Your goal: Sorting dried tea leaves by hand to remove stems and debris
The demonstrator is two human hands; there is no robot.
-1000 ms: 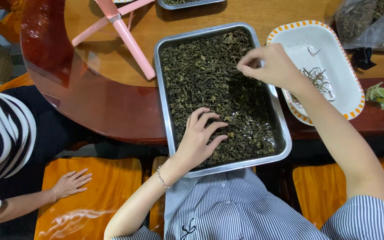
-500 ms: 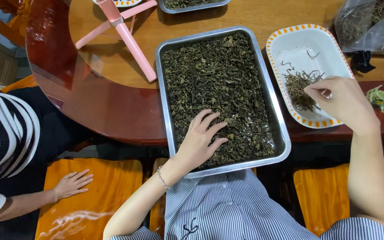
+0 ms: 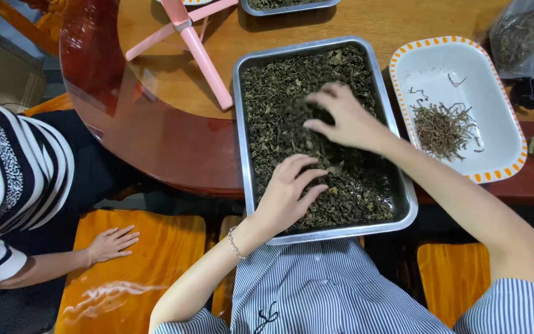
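Head view, and I'm looking straight down at a metal tray (image 3: 243,124) piled with dark dried leaves (image 3: 279,111), sitting at the near edge of a round wooden table (image 3: 156,142) and hanging a little over it toward the lap. My left hand (image 3: 288,195) is lying palm down on the leaves in the tray's near half, fingers spread and slightly curled, a thin bracelet (image 3: 235,242) showing at the wrist. My right hand (image 3: 344,120) is hovering over the middle of the tray, fingers bent and drawn toward the thumb, tips right at the leaves; whether it's pinching a piece I cannot tell, the fingertips are blurring. The two hands are sitting near each other, not touching.

Just right of the tray, a white dish with an orange-dashed rim (image 3: 502,124) is holding a small heap of thin brown stems (image 3: 443,127). Beyond it, at the top right corner, a clear plastic bag (image 3: 526,37) of dried material is resting on the table. A pink plastic stand (image 3: 196,43) is lying left of the tray, and a second metal tray (image 3: 288,6) is peeking in at the top edge.

Off to the left, another person in a striped top (image 3: 13,179) is resting a hand (image 3: 111,243) flat on an orange wooden seat (image 3: 156,266).
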